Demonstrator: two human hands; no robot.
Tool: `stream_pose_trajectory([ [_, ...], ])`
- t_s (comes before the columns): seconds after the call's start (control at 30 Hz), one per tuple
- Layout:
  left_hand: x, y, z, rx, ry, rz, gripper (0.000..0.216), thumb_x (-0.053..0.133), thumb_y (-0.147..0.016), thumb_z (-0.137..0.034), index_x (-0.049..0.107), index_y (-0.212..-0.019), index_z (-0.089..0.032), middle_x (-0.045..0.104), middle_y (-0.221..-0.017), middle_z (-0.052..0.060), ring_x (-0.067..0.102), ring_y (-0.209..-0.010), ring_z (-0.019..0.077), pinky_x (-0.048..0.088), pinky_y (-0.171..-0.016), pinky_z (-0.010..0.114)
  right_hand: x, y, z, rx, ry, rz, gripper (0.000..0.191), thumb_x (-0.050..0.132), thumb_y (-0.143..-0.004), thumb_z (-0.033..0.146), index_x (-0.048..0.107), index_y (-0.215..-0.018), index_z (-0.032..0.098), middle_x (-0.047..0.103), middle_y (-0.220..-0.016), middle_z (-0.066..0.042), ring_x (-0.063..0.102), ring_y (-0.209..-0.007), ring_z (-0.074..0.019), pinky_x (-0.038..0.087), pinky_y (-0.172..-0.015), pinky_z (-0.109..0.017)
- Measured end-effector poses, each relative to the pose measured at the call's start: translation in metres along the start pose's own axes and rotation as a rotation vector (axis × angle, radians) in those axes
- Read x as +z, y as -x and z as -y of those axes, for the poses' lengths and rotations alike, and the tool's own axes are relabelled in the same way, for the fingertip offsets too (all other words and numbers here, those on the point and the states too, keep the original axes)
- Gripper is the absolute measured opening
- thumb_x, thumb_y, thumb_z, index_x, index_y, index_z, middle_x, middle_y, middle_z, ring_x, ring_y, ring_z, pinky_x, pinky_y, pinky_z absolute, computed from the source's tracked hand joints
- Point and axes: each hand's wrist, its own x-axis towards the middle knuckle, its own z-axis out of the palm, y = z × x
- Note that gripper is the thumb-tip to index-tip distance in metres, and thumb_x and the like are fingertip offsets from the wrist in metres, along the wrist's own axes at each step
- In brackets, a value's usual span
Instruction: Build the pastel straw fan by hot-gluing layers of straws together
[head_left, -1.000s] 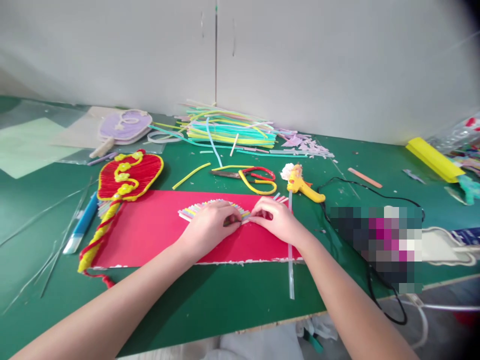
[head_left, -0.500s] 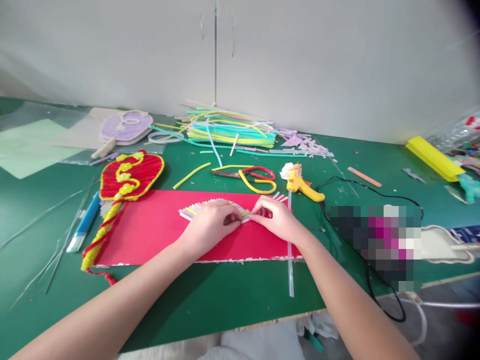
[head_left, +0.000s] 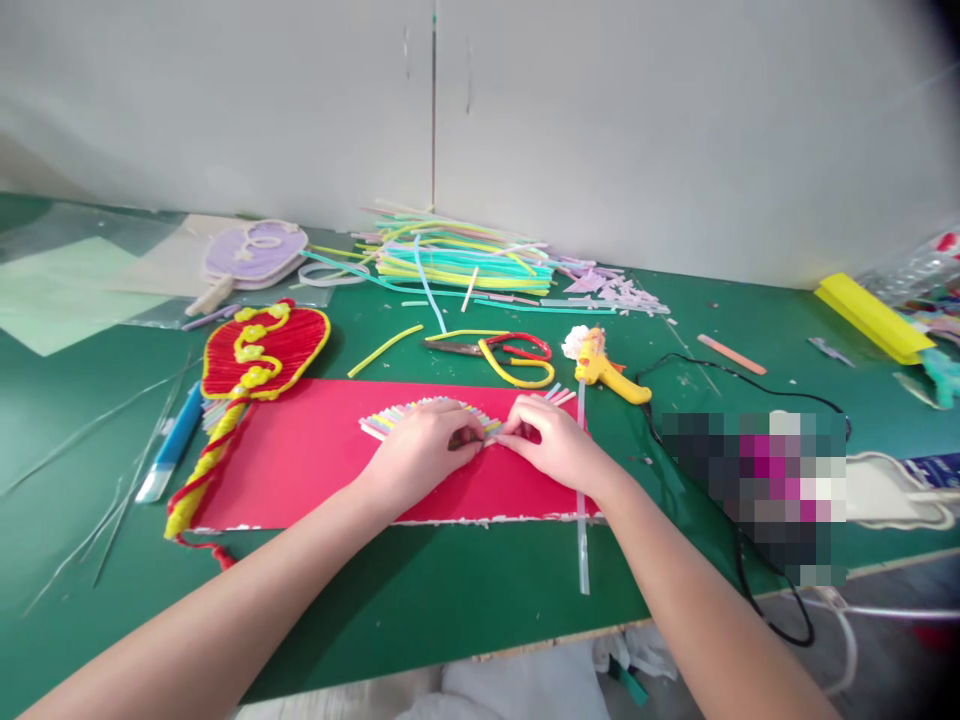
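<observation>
A fan-shaped row of short pastel pipe cleaner pieces (head_left: pixel 379 420) lies on a red board (head_left: pixel 292 470). My left hand (head_left: pixel 424 445) rests over this row, its thumb and fingers closed in a pinch at the right end. Facing it, my right hand (head_left: pixel 551 440) is also pinched, its fingertips on a short pale piece (head_left: pixel 492 432) at the same edge. The fingers hide part of what they grip. Beyond my right hand, several loose cut pieces (head_left: pixel 559 395) lie on the board's far right corner.
Scissors (head_left: pixel 517 358) and a yellow glue gun (head_left: pixel 611 378) with a long glue stick lie behind the board. A red and yellow fan (head_left: pixel 262 355) overlaps its left end, beside a blue cutter (head_left: pixel 176 435). Further back is a pipe cleaner heap (head_left: pixel 465 265). A black cord (head_left: pixel 750 362) runs right.
My right fingertips have shifted very slightly left, toward my left hand. My left hand stays put, and the whole view has moved a touch.
</observation>
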Motion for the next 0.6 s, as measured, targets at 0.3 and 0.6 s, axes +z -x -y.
stream_pose_trajectory([
  [0.3,-0.002,0.000,-0.003,-0.005,-0.010,-0.004,0.008,0.060,-0.082,-0.015,0.066,-0.080,-0.019,0.061,-0.074,-0.001,0.055,-0.069,0.0139,0.042,-0.064,0.025,-0.005,0.000,-0.007,0.004,-0.006,-0.023,0.020,0.061,-0.088,0.030,0.053,-0.072,0.021,0.055,-0.076,0.000,0.053,-0.076,-0.0151,0.044,-0.070,-0.028],
  [0.6,-0.003,0.001,-0.004,0.007,-0.016,-0.007,0.010,0.058,-0.081,-0.014,0.066,-0.080,-0.020,0.061,-0.073,-0.001,0.056,-0.070,0.0146,0.042,-0.064,0.025,-0.010,0.002,-0.004,-0.031,0.068,-0.033,0.027,0.056,-0.089,0.043,0.060,-0.074,0.021,0.059,-0.078,-0.003,0.055,-0.080,-0.0184,0.046,-0.075,-0.034],
])
